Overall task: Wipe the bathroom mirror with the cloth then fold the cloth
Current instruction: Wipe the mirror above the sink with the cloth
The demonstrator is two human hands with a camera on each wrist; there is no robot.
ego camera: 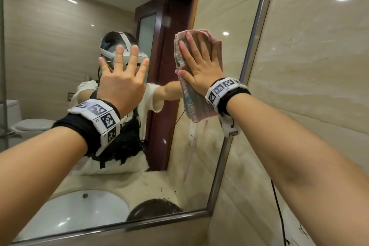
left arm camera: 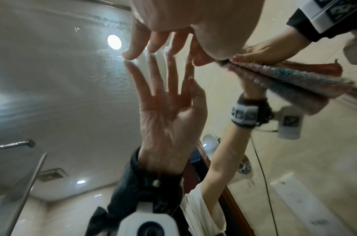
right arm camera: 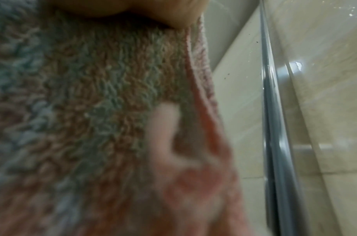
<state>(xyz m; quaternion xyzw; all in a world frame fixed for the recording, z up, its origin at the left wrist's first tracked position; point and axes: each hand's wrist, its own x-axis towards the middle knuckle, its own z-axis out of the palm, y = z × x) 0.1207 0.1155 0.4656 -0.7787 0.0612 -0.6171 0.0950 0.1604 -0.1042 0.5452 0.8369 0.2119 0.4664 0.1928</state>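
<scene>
The bathroom mirror [ego camera: 60, 36] fills the left and middle of the head view, inside a metal frame [ego camera: 253, 46]. My right hand [ego camera: 199, 66] lies flat with straight fingers on a striped pink, green and blue terry cloth [ego camera: 191, 104] and presses it against the glass near the right frame edge. The cloth's lower end hangs below my wrist. My left hand [ego camera: 121, 78] is spread, fingertips [left arm camera: 133, 51] touching the bare glass to the left of the cloth [left arm camera: 294, 78]. The right wrist view is filled with the cloth [right arm camera: 92, 95] under my palm.
A pale pink streak [ego camera: 191, 150] runs down the glass below the cloth. The mirror reflects a white sink [ego camera: 79, 209], a toilet [ego camera: 30, 124] and a dark door. A beige tiled wall [ego camera: 309, 66] stands right of the frame, with a black cable [ego camera: 278, 211] along it.
</scene>
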